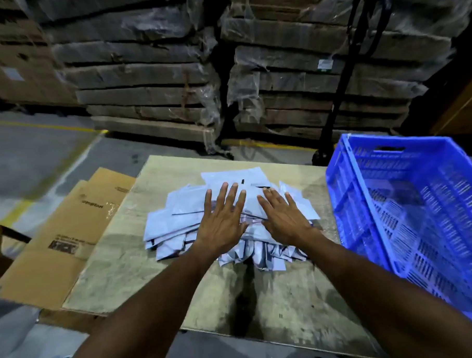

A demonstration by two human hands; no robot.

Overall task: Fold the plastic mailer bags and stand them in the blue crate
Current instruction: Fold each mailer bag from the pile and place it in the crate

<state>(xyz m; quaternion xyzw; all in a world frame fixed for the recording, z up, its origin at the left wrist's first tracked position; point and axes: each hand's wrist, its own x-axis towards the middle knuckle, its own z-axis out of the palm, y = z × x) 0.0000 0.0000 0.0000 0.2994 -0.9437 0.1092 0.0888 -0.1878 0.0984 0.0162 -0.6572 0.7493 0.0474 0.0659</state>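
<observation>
Both hands, left hand point(223, 225) and right hand point(282, 220), lay flat with straight fingers on the mailer bag pile point(172, 222), the blue crate point(409, 214) just right, nearer the right hand.

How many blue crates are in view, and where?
1. The blue crate stands at the right edge of the board, right of the mailer pile. Others may be outside the frame.

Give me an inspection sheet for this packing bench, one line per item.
Surface: worn board, scuffed and stained.
Job's things: loose pile of mailers mid-board; blue crate at right, tilted, no mailers visible inside.
Clutter: flattened carton at the board's left edge.
Hands: left hand and right hand press flat on the pile, fingers straight.
Cables: nothing seen.
Surroundings: wrapped cardboard stacks behind; yellow floor lines.
</observation>
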